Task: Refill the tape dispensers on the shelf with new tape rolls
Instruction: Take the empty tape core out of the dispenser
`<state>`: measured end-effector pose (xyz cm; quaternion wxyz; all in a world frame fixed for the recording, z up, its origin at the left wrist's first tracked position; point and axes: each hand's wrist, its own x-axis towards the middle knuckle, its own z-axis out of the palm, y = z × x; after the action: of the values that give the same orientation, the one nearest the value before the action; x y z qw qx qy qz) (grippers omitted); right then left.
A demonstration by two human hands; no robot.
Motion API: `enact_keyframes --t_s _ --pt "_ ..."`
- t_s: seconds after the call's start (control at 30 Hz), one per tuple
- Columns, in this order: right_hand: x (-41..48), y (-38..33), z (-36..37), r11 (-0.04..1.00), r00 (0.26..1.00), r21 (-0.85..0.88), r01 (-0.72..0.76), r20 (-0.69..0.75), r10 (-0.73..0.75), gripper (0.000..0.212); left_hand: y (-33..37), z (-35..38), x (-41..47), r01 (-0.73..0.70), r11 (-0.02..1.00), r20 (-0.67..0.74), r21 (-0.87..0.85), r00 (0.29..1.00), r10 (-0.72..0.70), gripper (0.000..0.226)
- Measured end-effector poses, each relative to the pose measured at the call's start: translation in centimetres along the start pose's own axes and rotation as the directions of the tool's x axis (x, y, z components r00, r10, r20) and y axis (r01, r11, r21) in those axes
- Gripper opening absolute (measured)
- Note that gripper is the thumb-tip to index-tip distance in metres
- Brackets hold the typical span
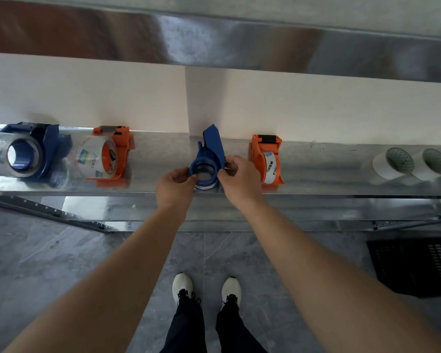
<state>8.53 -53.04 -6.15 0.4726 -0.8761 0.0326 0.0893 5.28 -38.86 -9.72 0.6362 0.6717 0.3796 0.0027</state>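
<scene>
Soft daylight, glare off the metal shelf (163, 149) — blurred, bowed edges

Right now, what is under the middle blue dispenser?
A tape roll peeks out below the dispenser, on the shelf. The left hand and right hand hide its sides.

A shiny metal shelf (163, 154) carries a small blue dispenser (211, 151) at its middle. Just right of it stands an orange dispenser (265, 159) loaded with white tape. Well beyond that lie a white roll (390, 165) and a second white roll (429, 165), side by side. Left of the small blue dispenser sit another orange dispenser (117, 154) with a clear roll, then a large blue dispenser (36, 146).
</scene>
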Motion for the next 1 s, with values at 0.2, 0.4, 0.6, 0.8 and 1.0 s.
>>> enact_keyframes --t_s 0.2,0.4,0.6,0.8,1.0 --pt "0.7 0.5 -0.4 0.999 0.999 -0.033 0.018 -0.026 -0.019 0.03 0.0 -0.2 0.2 0.002 1.0 0.008 -0.009 1.0 -0.001 0.025" --pt "1.6 0.8 -0.6 0.999 0.999 -0.036 0.018 -0.048 -0.019 0.03 0.1 -0.1 0.5 0.01 1.0 0.005 -0.019 1.0 -0.01 0.026" --pt "1.7 0.9 -0.7 0.998 0.998 -0.054 0.031 -0.046 -0.033 0.032 0.2 0.1 0.6 0.025 0.999 0.003 -0.027 1.0 -0.025 0.028" --pt "0.4 -1.5 -0.3 0.903 0.931 -0.239 0.356 0.005 -0.366 0.036 1.0 -0.3 0.5 0.056 0.997 0.003 -0.055 0.998 -0.056 0.037" --pt "-0.6 -3.6 2.0 0.913 0.981 -0.381 0.148 0.176 -0.085 0.046 1.5 -1.2 -0.1 0.064 0.997 0.001 -0.03 0.998 -0.064 0.038"
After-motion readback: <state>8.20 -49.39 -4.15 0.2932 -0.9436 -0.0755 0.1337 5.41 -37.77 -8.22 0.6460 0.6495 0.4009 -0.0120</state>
